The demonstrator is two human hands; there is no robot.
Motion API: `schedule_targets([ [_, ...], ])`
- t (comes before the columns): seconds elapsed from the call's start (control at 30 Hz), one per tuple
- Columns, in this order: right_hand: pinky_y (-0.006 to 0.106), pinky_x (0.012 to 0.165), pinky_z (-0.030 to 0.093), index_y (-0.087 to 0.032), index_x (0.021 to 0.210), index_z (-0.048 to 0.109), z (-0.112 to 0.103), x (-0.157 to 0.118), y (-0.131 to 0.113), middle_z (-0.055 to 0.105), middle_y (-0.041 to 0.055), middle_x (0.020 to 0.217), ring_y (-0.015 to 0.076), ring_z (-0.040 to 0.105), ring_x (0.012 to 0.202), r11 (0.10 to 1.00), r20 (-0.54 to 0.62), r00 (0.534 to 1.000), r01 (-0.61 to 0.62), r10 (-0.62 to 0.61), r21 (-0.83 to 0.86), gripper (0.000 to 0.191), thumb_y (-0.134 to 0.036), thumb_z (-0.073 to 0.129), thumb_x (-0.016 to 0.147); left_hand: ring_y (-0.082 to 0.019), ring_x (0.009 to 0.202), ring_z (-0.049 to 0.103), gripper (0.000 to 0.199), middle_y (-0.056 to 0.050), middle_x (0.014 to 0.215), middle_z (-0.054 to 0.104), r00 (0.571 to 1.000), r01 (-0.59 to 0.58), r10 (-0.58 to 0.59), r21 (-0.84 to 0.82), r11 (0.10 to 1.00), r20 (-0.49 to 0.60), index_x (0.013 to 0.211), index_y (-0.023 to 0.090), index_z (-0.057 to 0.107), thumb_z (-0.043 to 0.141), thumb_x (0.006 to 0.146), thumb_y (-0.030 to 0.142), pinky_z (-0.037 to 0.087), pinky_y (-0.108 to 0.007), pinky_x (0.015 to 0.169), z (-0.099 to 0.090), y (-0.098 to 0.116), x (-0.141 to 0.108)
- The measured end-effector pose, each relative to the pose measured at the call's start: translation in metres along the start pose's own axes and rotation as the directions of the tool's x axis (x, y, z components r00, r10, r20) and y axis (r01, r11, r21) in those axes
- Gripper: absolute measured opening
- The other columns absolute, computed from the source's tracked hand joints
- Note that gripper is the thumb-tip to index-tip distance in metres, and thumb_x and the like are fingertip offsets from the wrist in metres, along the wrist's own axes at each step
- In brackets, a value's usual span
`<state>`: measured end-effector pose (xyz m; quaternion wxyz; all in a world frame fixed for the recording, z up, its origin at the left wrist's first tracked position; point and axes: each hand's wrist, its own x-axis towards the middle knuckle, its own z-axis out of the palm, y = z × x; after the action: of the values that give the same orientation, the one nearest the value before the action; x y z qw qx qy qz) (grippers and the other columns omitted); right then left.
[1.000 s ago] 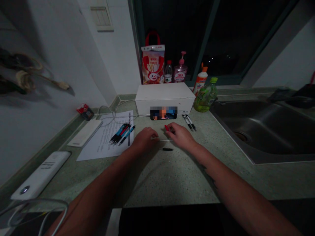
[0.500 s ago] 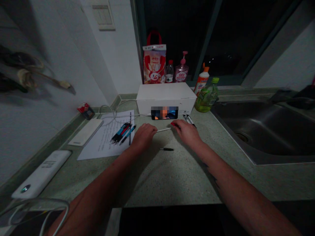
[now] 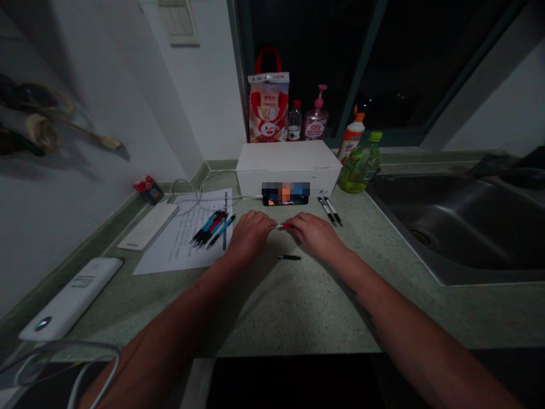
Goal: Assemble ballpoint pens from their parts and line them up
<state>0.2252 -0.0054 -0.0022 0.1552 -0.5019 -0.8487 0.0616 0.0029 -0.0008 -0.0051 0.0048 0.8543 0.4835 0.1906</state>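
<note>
My left hand [image 3: 252,234] is closed, with a thin white pen refill [image 3: 279,226] pinched at the fingertips. Opposite it, my right hand [image 3: 314,233] pinches a red pen barrel piece [image 3: 286,226], mostly hidden by the fingers. The refill's end meets the red piece between the hands; whether it sits inside cannot be made out. On the counter just below lies a short black pen part [image 3: 289,257] with a silvery tip. Several blue, red and black pens [image 3: 211,229] rest on a printed sheet [image 3: 170,258] to the left. Two white-and-black pens [image 3: 329,211] lie to the right.
A lit phone [image 3: 285,196] leans on a white box [image 3: 289,156], its cable running left. Green bottle [image 3: 360,167] and steel sink [image 3: 464,227] are at right. A flat white box [image 3: 149,226] and a long white device [image 3: 72,298] lie left.
My right hand has moved left with the red piece, towards my left hand. Much less of the white refill shows between them. The black pen part lies where it was.
</note>
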Motion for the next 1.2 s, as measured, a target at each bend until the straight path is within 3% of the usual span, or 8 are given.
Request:
schedule_targets([
  [0.1, 0.033, 0.087, 0.049, -0.028, 0.134, 0.074, 0.004, -0.001, -0.005, 0.075, 0.0087, 0.119, 0.0241, 0.069, 0.107, 0.999, 0.043, 0.998, 0.033, -0.034, 0.024, 0.039, -0.016, 0.049, 0.107, -0.028, 0.109, 0.064, 0.022, -0.009, 0.112, 0.077, 1.0, -0.005, 0.004, -0.044, 0.999, -0.004, 0.119, 0.023, 0.077, 0.06, 0.106, 0.021, 0.049, -0.042, 0.097, 0.002, 0.003, -0.002],
  [0.27, 0.035, 0.093, 0.052, -0.028, 0.15, 0.063, 0.007, -0.001, 0.001, 0.073, 0.0096, 0.131, 0.0257, 0.069, 0.114, 0.994, -0.057, 0.997, -0.038, 0.044, 0.102, 0.054, -0.01, 0.045, 0.103, -0.033, 0.132, 0.058, 0.042, -0.015, 0.142, 0.068, 0.968, 0.031, -0.056, -0.104, 0.994, -0.244, 0.139, 0.021, 0.066, 0.074, 0.098, 0.025, 0.045, -0.048, 0.112, -0.002, 0.005, -0.005],
  [0.4, 0.042, 0.1, 0.054, -0.021, 0.144, 0.065, 0.012, 0.002, 0.013, 0.073, 0.0146, 0.137, 0.0297, 0.07, 0.118, 0.968, -0.25, 0.954, -0.108, 0.164, 0.226, 0.045, -0.016, 0.048, 0.103, -0.028, 0.119, 0.064, 0.023, -0.009, 0.123, 0.075, 0.988, -0.152, 0.155, -0.184, 0.971, 0.003, 0.118, 0.023, 0.074, 0.075, 0.097, 0.031, 0.047, -0.044, 0.106, -0.003, 0.011, -0.009],
  [0.57, 0.042, 0.088, 0.058, -0.021, 0.139, 0.065, 0.017, 0.004, 0.02, 0.08, 0.0121, 0.114, 0.0287, 0.076, 0.095, 0.917, -0.348, 0.892, -0.152, 0.288, 0.369, 0.038, -0.026, 0.051, 0.103, -0.027, 0.108, 0.064, 0.012, -0.008, 0.111, 0.075, 0.912, -0.278, 0.331, -0.227, 0.933, 0.242, 0.098, 0.02, 0.075, 0.079, 0.091, 0.029, 0.05, -0.041, 0.097, 0.003, 0.02, -0.009],
  [0.77, 0.042, 0.093, 0.058, -0.023, 0.136, 0.069, 0.017, 0.001, 0.021, 0.079, 0.0121, 0.126, 0.0304, 0.075, 0.109, 0.97, -0.337, 0.929, -0.076, 0.153, 0.23, 0.038, -0.019, 0.051, 0.103, -0.024, 0.097, 0.07, 0.01, -0.007, 0.102, 0.077, 0.998, 0.034, -0.049, -0.331, 0.943, -0.039, 0.102, 0.02, 0.073, 0.066, 0.097, 0.017, 0.056, -0.038, 0.09, 0.009, 0.01, -0.006],
  [0.9, 0.041, 0.09, 0.06, -0.026, 0.135, 0.072, 0.016, -0.001, 0.016, 0.077, 0.0105, 0.13, 0.0297, 0.075, 0.109, 0.989, -0.254, 0.964, -0.045, 0.081, 0.143, 0.039, -0.016, 0.05, 0.104, -0.02, 0.092, 0.072, 0.011, -0.004, 0.101, 0.078, 0.908, 0.164, -0.318, -0.469, 0.868, -0.271, 0.105, 0.022, 0.071, 0.066, 0.097, 0.017, 0.058, -0.034, 0.087, 0.007, -0.002, -0.003],
  [1.03, 0.044, 0.087, 0.06, -0.026, 0.136, 0.072, 0.013, -0.001, 0.013, 0.077, 0.0113, 0.129, 0.0302, 0.075, 0.106, 0.994, -0.221, 0.974, -0.028, 0.051, 0.105, 0.042, -0.014, 0.048, 0.104, -0.02, 0.093, 0.072, 0.011, -0.005, 0.101, 0.077, 0.851, 0.138, -0.36, -0.498, 0.856, -0.383, 0.104, 0.02, 0.072, 0.067, 0.096, 0.013, 0.059, -0.033, 0.089, 0.003, -0.007, -0.001],
  [1.2, 0.042, 0.083, 0.059, -0.027, 0.137, 0.072, 0.01, -0.002, 0.013, 0.076, 0.011, 0.129, 0.0304, 0.075, 0.105, 0.997, -0.205, 0.978, -0.032, 0.045, 0.065, 0.043, -0.014, 0.047, 0.104, -0.021, 0.094, 0.072, 0.012, -0.005, 0.101, 0.076, 0.875, 0.105, -0.301, -0.458, 0.883, -0.38, 0.103, 0.021, 0.072, 0.067, 0.097, 0.013, 0.058, -0.035, 0.089, 0.003, -0.009, -0.002],
])
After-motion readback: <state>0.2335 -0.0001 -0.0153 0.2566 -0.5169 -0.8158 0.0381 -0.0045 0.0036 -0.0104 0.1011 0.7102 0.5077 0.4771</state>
